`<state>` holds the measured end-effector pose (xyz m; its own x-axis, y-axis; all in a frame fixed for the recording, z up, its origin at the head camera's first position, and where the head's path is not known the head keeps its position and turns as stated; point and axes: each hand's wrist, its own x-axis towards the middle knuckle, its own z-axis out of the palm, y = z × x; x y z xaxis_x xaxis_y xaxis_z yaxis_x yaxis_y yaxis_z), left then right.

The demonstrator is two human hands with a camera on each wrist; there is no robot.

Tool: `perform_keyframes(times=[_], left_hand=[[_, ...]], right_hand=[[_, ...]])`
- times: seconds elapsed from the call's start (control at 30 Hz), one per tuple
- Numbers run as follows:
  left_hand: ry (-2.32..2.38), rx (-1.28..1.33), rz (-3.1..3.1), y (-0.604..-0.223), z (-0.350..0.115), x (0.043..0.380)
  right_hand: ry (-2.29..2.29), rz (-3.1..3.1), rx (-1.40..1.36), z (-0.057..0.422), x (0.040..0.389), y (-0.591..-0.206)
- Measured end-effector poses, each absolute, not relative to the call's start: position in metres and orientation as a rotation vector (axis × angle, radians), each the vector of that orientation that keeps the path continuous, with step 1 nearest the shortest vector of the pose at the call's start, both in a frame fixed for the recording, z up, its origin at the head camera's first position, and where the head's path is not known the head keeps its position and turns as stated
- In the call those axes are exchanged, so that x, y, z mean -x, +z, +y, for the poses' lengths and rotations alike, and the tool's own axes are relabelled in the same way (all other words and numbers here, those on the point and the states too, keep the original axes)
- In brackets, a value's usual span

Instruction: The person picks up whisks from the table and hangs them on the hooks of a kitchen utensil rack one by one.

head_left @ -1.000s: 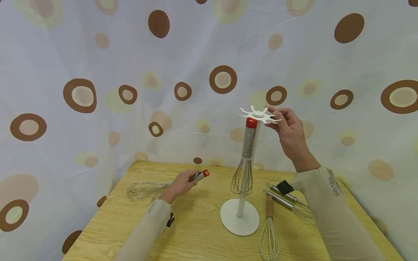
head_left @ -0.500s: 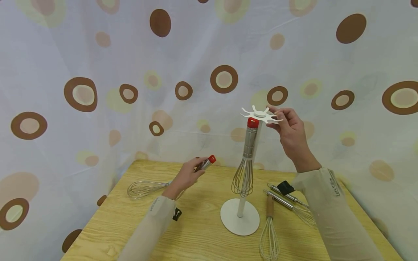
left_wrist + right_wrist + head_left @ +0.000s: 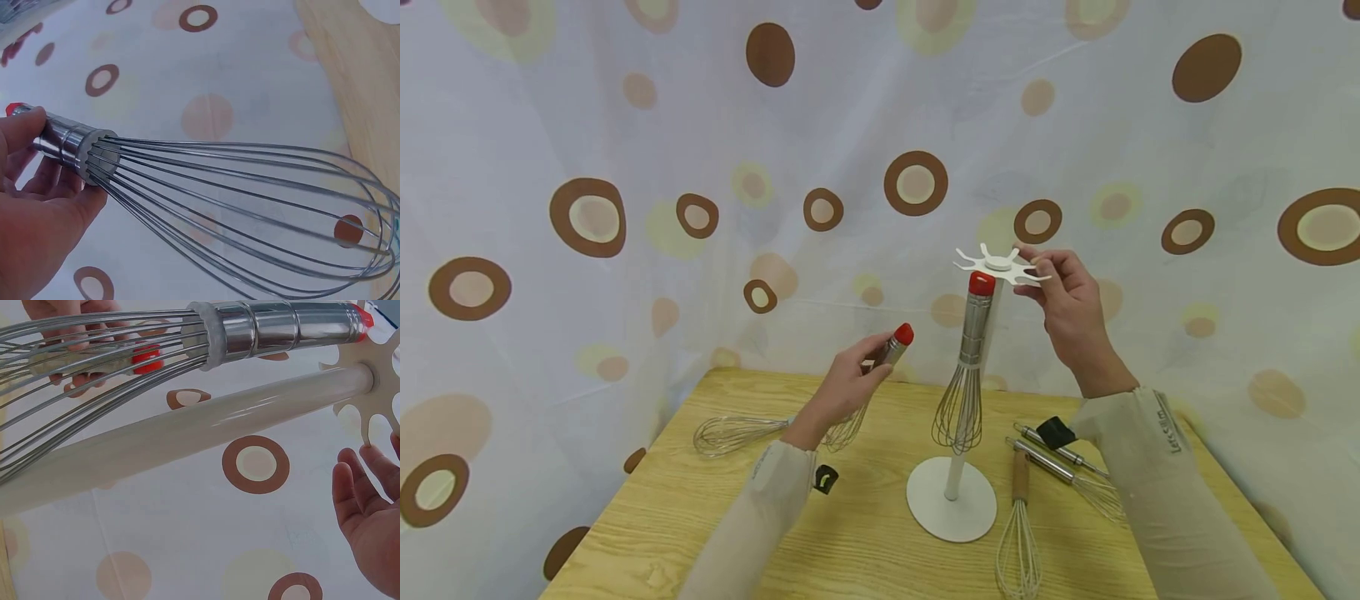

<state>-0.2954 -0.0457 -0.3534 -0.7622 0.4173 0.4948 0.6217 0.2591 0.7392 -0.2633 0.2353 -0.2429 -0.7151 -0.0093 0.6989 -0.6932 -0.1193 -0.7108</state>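
My left hand (image 3: 844, 385) grips a wire whisk (image 3: 891, 352) by its metal handle, the red tip pointing up and right toward the white utensil stand (image 3: 951, 521). In the left wrist view, the whisk's wire loops (image 3: 237, 187) spread out beyond the fingers. A second red-tipped whisk (image 3: 974, 329) hangs from the stand's hooked top (image 3: 997, 264), loops down along the pole. With thumb and fingers, my right hand (image 3: 1070, 308) pinches a hook on the right of that top. The right wrist view has its fingertips (image 3: 367, 450) right at the hooks.
On the wooden table (image 3: 850, 542), another whisk (image 3: 741, 435) lies behind the left forearm. Right of the stand's base lie a wooden-handled whisk (image 3: 1020, 508), a metal whisk (image 3: 1048, 462) and another metal-handled utensil (image 3: 1071, 454). A dotted curtain (image 3: 850, 108) closes off the back.
My left hand has lifted its whisk up and to the right, bringing the red tip nearer the stand and tilting it more upright. The right hand has stayed at the stand's top.
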Motion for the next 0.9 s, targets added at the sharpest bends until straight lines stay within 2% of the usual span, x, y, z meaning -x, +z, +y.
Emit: perform_keyframes(times=[0.9], left_hand=[[-1.768, 1.039, -2.142, -0.277, -0.012, 0.27]], right_hand=[[1.892, -1.661, -0.82, 0.236, 0.264, -0.244]])
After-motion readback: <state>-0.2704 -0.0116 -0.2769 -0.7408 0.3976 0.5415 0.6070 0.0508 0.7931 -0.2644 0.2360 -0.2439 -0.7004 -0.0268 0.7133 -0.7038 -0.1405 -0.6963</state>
